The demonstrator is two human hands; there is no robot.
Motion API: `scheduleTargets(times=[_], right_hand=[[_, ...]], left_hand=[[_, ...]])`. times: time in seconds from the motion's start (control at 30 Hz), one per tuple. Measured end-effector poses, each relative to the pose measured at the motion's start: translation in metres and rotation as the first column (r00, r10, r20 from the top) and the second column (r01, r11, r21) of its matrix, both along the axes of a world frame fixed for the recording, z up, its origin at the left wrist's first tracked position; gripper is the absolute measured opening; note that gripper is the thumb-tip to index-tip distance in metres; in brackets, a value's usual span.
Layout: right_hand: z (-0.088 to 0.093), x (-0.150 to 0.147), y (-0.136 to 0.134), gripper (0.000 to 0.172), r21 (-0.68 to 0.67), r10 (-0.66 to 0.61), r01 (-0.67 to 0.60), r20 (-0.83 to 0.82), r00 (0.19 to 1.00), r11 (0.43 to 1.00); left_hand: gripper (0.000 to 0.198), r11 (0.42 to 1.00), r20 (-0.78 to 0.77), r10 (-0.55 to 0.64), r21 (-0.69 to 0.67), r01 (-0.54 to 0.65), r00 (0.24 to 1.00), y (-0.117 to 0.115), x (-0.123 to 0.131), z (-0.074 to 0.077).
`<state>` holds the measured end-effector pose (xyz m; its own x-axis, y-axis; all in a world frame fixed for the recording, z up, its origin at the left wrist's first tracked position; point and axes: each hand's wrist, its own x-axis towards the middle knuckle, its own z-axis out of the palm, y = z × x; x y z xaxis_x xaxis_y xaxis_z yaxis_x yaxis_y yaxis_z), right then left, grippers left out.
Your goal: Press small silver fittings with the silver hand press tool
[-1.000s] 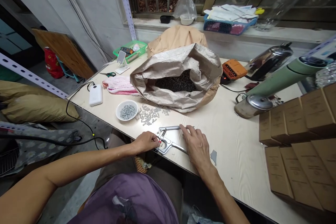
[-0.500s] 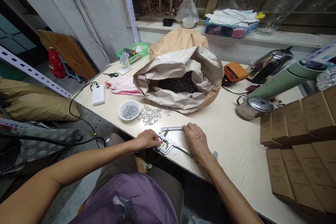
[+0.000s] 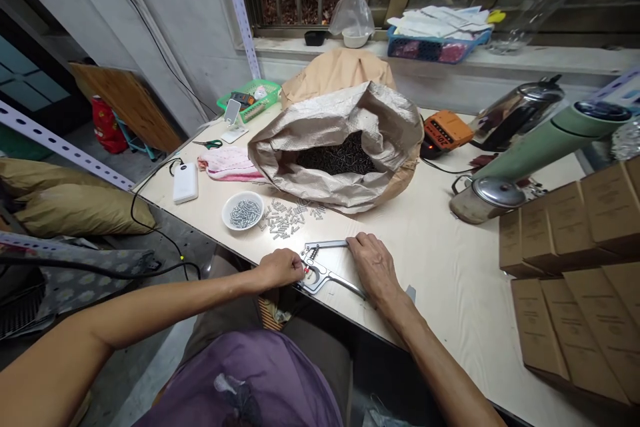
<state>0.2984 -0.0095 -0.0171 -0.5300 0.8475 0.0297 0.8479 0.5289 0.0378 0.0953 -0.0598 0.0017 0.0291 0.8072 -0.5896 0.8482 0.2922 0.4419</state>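
A silver plier-like hand tool (image 3: 320,278) lies on the table near its front edge, with two spread handles and a dark coil spring between them. My right hand (image 3: 374,265) is closed over the handle ends, its fingers curled on the upper handle. My left hand (image 3: 281,268) is pinched at the tool's head, beside a small red part; whatever sits between those fingertips is hidden. Behind the tool, small metal pins (image 3: 284,219) are scattered on the tabletop. A white bowl (image 3: 226,215) beside them holds many similar silver pieces.
A large open sack (image 3: 395,177) of dark screw-like pieces stands behind the pins. To the left are a pink cloth (image 3: 230,164), a white power bank (image 3: 185,183) and scissors (image 3: 214,144). Cardboard boxes (image 3: 540,327), a lidded metal mug (image 3: 475,205) and a green flask (image 3: 540,143) occupy the right.
The camera view has shifted slightly. Both hands and the hand tool keep nearly the same positions relative to each other.
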Motion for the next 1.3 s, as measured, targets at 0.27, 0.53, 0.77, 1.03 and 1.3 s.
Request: scheduleTargets(times=[0.27, 0.53, 0.77, 1.03, 1.3], right_hand=[[0.006, 0.0, 0.002, 0.026, -0.074, 0.0, 0.0, 0.01, 1.0, 0.997], [0.013, -0.002, 0.009, 0.024, -0.119, 0.012, -0.008, 0.027, 1.0, 0.993], [0.015, -0.003, 0.022, 0.024, -0.106, 0.026, -0.026, 0.0, 1.0, 0.994], [0.001, 0.004, 0.007, 0.024, -0.069, 0.018, -0.022, -0.053, 0.998, 0.997], [-0.001, 0.001, 0.004, 0.024, -0.05, -0.012, 0.009, -0.07, 0.997, 0.999]], left_hand=[[0.014, 0.423, -0.079, -0.43, 0.862, 0.278, 0.899, -0.055, 0.009, -0.031], [0.01, 0.268, -0.133, -0.514, 0.913, 0.306, 0.848, -0.061, 0.017, -0.051], [0.011, 0.395, -0.015, -0.555, 0.875, 0.28, 0.832, -0.061, 0.015, -0.041], [0.019, 0.895, 0.237, -0.013, 0.437, -0.094, 0.972, -0.025, -0.006, -0.01], [0.026, 0.987, 0.179, -0.04, 0.161, 0.011, 0.983, -0.004, -0.012, -0.02]])
